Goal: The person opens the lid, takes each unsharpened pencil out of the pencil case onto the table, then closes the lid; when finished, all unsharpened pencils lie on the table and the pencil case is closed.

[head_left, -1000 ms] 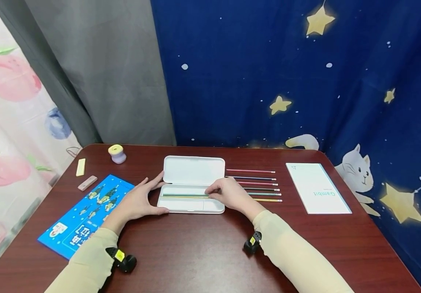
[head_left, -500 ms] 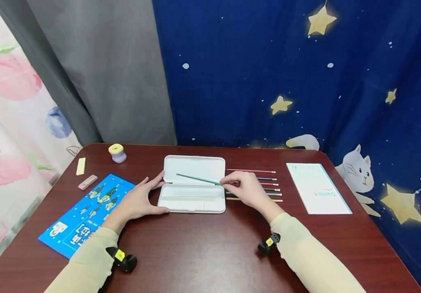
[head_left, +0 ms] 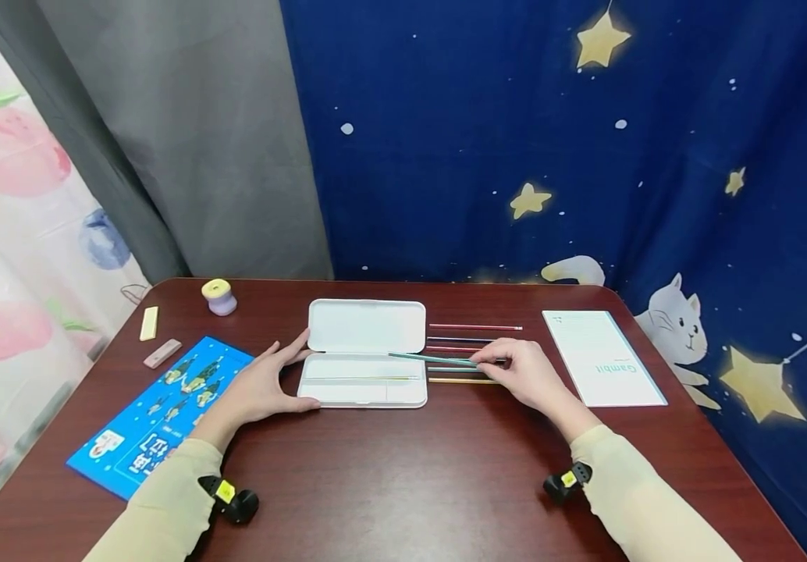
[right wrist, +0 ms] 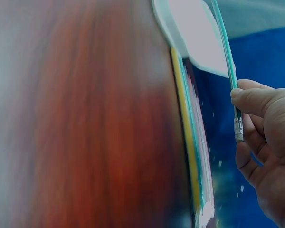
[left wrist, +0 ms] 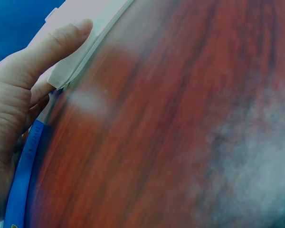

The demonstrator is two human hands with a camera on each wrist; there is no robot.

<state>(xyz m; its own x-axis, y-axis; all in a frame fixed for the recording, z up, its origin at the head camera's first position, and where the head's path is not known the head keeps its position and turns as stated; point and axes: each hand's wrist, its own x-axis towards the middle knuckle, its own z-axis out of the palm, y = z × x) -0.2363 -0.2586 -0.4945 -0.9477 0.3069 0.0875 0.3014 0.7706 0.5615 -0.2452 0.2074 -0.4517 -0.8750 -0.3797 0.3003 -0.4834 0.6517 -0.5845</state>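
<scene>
A white pencil case (head_left: 363, 394) lies opened out flat, its lid (head_left: 367, 326) toward the back. One thin yellowish pencil (head_left: 361, 378) is inside the lower half. My left hand (head_left: 263, 390) rests against the case's left end, thumb near the front corner and straight fingers by the hinge. Between thumb and fingers, my right hand (head_left: 526, 375) pinches a green pencil (right wrist: 226, 52) near its eraser end. Its other end points left, over the case's right part. Beneath and behind that hand, several pencils (head_left: 470, 327) lie in a row on the table.
A blue booklet (head_left: 158, 414) lies left, partly under the left forearm. Beyond it are a pinkish eraser-like block (head_left: 162, 353), a pale yellow block (head_left: 149, 323) and a yellow-and-lilac round container (head_left: 219, 297). A white notebook (head_left: 603, 359) lies right on the brown table (head_left: 403, 484).
The right hand has lifted the green pencil out of the case and carried it right, above the row of pencils. The left hand stays at the case.
</scene>
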